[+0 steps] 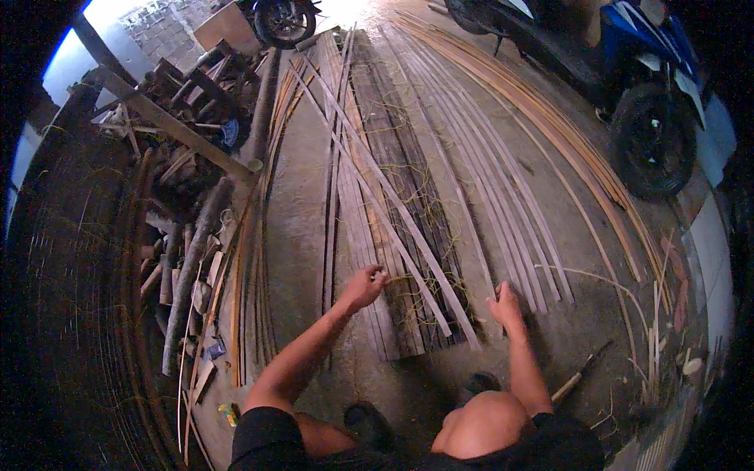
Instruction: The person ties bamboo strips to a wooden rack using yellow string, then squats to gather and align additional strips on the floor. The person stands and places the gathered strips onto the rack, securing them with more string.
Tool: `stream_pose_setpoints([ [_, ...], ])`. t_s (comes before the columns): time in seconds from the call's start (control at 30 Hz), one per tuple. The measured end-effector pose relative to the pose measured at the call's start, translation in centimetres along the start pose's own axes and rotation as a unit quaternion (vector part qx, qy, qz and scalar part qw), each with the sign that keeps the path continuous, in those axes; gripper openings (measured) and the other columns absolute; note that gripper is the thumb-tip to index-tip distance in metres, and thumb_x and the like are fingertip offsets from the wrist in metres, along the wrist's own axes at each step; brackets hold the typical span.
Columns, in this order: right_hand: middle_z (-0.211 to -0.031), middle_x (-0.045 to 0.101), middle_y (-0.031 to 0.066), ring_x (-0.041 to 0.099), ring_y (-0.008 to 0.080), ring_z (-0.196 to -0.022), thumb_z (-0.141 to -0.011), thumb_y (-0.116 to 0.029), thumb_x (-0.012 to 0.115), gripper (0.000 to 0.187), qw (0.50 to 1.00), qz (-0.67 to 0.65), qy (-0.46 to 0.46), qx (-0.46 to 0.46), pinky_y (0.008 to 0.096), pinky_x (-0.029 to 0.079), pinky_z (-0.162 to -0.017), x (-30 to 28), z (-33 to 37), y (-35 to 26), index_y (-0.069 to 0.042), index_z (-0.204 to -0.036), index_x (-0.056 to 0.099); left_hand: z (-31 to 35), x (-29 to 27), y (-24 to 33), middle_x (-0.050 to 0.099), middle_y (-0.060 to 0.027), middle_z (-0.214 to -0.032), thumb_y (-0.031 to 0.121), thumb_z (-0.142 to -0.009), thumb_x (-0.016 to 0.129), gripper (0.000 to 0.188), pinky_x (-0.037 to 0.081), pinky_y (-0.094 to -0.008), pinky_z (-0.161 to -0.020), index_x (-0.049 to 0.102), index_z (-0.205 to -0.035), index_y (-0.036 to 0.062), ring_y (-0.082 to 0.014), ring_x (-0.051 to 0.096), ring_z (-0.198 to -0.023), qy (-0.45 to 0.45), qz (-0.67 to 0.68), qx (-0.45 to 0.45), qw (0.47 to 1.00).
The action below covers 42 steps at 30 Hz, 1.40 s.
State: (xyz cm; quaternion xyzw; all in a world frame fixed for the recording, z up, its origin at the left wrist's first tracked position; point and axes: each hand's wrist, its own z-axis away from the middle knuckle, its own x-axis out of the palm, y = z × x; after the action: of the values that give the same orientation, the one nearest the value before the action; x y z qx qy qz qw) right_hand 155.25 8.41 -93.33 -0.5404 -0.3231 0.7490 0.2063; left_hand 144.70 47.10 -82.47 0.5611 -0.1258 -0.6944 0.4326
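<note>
My left hand point(364, 287) is closed over the near part of the dark planks, its fingertips pinched where a thin yellow cord point(399, 278) meets them. My right hand point(505, 305) is closed too, with thumb and fingers at the near end of a long thin slat point(468, 224). Between my hands, two pale slats point(408, 206) lie slantwise across long dark planks point(404, 318). More loops of the yellow cord lie tangled over the planks. What is inside my right fingers is partly hidden.
Several grey slats point(503, 188) and brown strips point(573, 149) lie to the right, below a parked blue motorcycle point(652, 141). Logs and scrap wood point(200, 282) are piled at left. A long-handled blade point(577, 377) rests near my right knee. Another motorcycle wheel point(284, 22) stands far off.
</note>
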Motion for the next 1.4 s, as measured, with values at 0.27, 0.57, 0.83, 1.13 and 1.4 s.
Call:
stream_pose_setpoints([
  [0.27,-0.098,0.062,0.0133,0.060,0.0199,-0.087,-0.084,-0.026,0.076,0.054,0.951,-0.284,-0.123,-0.016,0.0342,0.050,-0.077,-2.0,7.5,-15.7,-0.004,-0.119,0.042,2.8,4.5,12.1,0.064,-0.0103,-0.094,0.033,-0.098,0.054,0.034,0.052,-0.0398,-0.077,0.060,-0.111,0.0017,-0.0208,0.062,-0.086,-0.140,0.430,-0.103,0.886],
  [0.57,-0.094,0.063,0.0101,0.060,0.0163,-0.082,-0.091,-0.009,0.064,0.050,0.931,-0.309,-0.011,-0.194,0.0308,0.048,-0.073,0.9,11.4,-18.2,-0.002,-0.130,0.033,4.9,1.4,13.7,0.056,-0.0007,-0.083,0.047,-0.101,0.041,0.040,0.044,-0.0342,-0.063,0.058,-0.097,0.0109,-0.0161,0.052,-0.071,-0.077,0.583,-0.206,0.782],
  [0.83,-0.109,0.060,0.0143,0.061,0.0251,-0.098,-0.090,-0.018,0.067,0.056,0.938,-0.294,-0.011,-0.186,0.0382,0.048,-0.088,1.6,12.5,-16.7,-0.001,-0.134,0.039,6.1,-2.5,17.1,0.055,0.0025,-0.082,0.038,-0.096,0.057,0.026,0.041,-0.0297,-0.065,0.056,-0.100,0.0125,-0.0127,0.050,-0.072,-0.111,0.566,-0.158,0.801],
  [1.13,-0.081,0.057,0.0076,0.055,0.0151,-0.070,-0.090,-0.013,0.066,0.045,0.936,-0.232,0.051,-0.259,0.0310,0.043,-0.062,-0.3,10.7,-15.7,0.001,-0.126,0.043,5.5,-5.6,9.0,0.059,-0.0020,-0.075,0.030,-0.101,0.048,0.032,0.046,-0.0309,-0.059,0.063,-0.106,0.0017,-0.0133,0.053,-0.063,0.288,0.231,0.037,0.928],
  [1.4,-0.101,0.064,0.0180,0.066,0.0276,-0.087,-0.088,-0.018,0.067,0.041,0.978,-0.170,-0.037,-0.117,0.0385,0.053,-0.074,0.7,10.5,-13.9,-0.004,-0.123,0.053,6.6,-7.8,-13.5,0.067,-0.0155,-0.084,0.025,-0.099,0.049,0.031,0.047,-0.0365,-0.071,0.064,-0.113,0.0018,-0.0220,0.061,-0.075,0.270,0.043,-0.043,0.961],
])
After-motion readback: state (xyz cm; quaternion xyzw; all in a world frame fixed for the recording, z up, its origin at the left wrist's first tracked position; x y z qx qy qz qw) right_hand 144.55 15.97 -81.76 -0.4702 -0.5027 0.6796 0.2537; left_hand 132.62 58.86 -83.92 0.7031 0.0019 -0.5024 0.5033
